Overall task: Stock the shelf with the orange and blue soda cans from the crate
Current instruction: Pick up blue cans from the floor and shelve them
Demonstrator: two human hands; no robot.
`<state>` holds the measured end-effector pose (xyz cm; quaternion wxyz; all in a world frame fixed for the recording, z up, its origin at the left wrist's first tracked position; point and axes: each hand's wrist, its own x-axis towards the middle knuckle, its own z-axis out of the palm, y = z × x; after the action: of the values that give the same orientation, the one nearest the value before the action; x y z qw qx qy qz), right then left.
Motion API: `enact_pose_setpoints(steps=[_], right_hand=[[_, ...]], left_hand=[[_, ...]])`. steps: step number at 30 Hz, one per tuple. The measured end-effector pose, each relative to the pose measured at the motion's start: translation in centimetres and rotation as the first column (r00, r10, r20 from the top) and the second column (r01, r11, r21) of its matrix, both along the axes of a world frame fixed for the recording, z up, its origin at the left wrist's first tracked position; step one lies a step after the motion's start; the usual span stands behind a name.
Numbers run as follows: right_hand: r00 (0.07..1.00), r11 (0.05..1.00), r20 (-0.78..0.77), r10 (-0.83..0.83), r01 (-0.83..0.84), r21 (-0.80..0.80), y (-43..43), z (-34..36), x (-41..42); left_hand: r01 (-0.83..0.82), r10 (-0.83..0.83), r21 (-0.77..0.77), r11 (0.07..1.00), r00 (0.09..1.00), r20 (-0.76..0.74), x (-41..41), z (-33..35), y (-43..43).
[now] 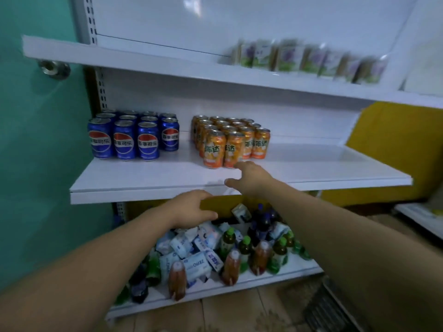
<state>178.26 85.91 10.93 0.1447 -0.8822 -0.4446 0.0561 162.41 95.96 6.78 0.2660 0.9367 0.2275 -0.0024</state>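
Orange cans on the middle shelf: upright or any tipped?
Upright. The orange cans stand in rows on the middle shelf, silver tops up, none lying over.

Top-shelf cartons [309, 59] blurred — print unreadable; rear blue cans [130, 113] mostly hidden.

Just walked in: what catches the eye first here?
Two blocks of cans stand on the middle shelf: blue cola cans at left, orange soda cans to their right. The right hand reaches toward the front orange cans; the left hand hangs lower, above jumbled bottles and packets on the bottom shelf.
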Motion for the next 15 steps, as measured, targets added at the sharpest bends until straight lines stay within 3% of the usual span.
enact_pose_setpoints(steps=[7,15], right_hand=[[0.961,0.949,-0.039,-0.275,0.265,-0.170,-18.4,-3.7,3.1],[0.806,0.816,-0.186,-0.562,0.504,-0.284,-34.4,-13.9,6.0]], left_hand=[[0.277,-0.287,-0.088,0.957,0.949,-0.131,6.8,-5.6,-13.5],[0.532,-0.568,-0.201,0.823,0.759,-0.318,14.2,-17.6,-24.7]])
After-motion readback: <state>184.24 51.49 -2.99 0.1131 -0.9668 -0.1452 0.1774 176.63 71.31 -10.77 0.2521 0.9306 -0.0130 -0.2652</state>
